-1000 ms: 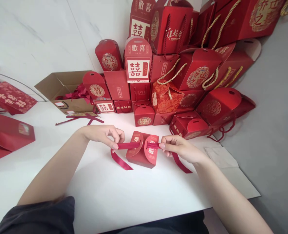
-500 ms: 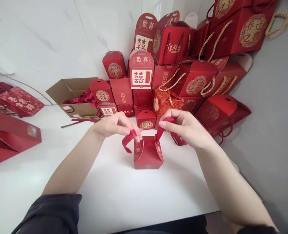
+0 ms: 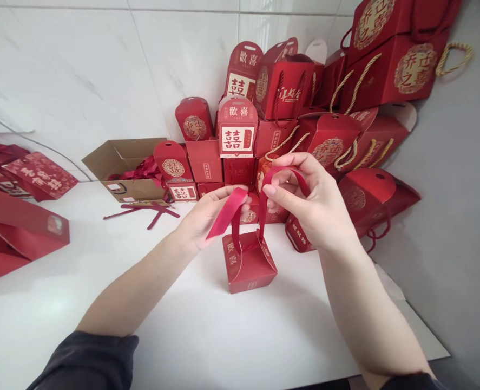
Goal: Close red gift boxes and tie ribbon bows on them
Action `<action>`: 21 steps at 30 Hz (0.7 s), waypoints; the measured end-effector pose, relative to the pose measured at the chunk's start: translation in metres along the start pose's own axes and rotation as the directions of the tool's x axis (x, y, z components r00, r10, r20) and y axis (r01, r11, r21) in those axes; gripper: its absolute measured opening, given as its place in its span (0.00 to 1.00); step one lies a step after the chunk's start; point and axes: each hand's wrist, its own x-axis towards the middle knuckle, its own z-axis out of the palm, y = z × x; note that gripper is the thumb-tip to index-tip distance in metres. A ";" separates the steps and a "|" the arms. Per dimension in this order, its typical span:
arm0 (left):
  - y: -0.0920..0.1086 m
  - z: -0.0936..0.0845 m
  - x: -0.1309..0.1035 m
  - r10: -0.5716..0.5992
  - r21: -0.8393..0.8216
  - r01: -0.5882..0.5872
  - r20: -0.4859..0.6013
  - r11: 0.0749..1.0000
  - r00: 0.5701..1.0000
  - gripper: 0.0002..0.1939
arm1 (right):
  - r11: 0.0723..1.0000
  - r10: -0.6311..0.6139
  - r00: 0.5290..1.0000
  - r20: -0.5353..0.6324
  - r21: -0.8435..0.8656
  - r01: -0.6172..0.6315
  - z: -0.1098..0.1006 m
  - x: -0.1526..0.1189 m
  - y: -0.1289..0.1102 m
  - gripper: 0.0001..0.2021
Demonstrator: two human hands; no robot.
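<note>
A small red gift box (image 3: 251, 266) stands on the white table, its two curved flaps leaning in towards each other at the top. Red ribbon (image 3: 227, 214) runs through the flaps, and both of its ends rise from the box. My left hand (image 3: 207, 214) pinches one end above the box's left side, with a flat tail of ribbon lying across the fingers. Higher up on the right, my right hand (image 3: 304, 200) grips the other end between thumb and fingers, the ribbon looping over the forefinger. Both stretches of ribbon between hands and box hang apart from each other.
Stacked red gift boxes (image 3: 237, 132) with rope handles fill the back and right. An open cardboard carton (image 3: 140, 189) with red ribbons stands at back left, loose ribbon strips (image 3: 154, 208) before it. Another large red box (image 3: 40, 227) is at far left on the white table (image 3: 175, 336).
Both hands have risen, pulling more ribbon up from the box. The left hand has moved right, nearer the right hand. The box has turned slightly, and the view has tilted up.
</note>
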 end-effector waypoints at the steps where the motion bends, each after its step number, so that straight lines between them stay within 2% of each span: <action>1: -0.002 0.000 0.001 -0.024 -0.008 0.024 -0.023 1.000 0.999 0.06 | 1.000 -0.006 1.000 -0.006 0.005 0.006 0.000 0.000 0.001 0.15; 6: -0.004 0.000 0.005 -0.127 0.020 0.131 -0.123 0.991 0.984 0.12 | 0.999 -0.036 0.999 -0.028 -0.039 0.035 0.002 -0.002 0.002 0.14; 8: -0.003 0.000 0.005 -0.198 0.058 0.208 -0.135 0.976 0.971 0.16 | 0.998 -0.042 0.999 -0.029 -0.048 0.041 0.003 -0.003 0.001 0.14; 10: -0.004 0.000 0.004 -0.211 0.136 0.226 -0.117 0.965 0.970 0.18 | 0.999 -0.029 0.999 -0.023 -0.034 0.028 0.006 -0.004 0.001 0.15; 13: -0.008 0.001 0.001 -0.063 0.336 0.086 -0.078 0.938 0.995 0.19 | 1.000 -0.011 1.000 0.001 -0.014 0.011 0.010 -0.004 0.001 0.15; 17: -0.011 0.006 -0.008 0.151 0.587 -0.132 0.017 0.799 0.988 0.17 | 0.999 -0.024 1.000 0.018 -0.026 0.025 0.014 -0.005 0.002 0.16; 19: -0.011 0.008 -0.012 0.210 0.621 -0.197 0.053 0.758 0.976 0.15 | 0.999 -0.027 0.999 0.019 -0.045 0.028 0.015 -0.006 0.002 0.16; 21: -0.010 0.009 -0.016 0.218 0.588 -0.238 0.107 0.773 0.970 0.14 | 0.997 -0.043 0.999 0.013 -0.066 0.044 0.015 -0.006 0.002 0.16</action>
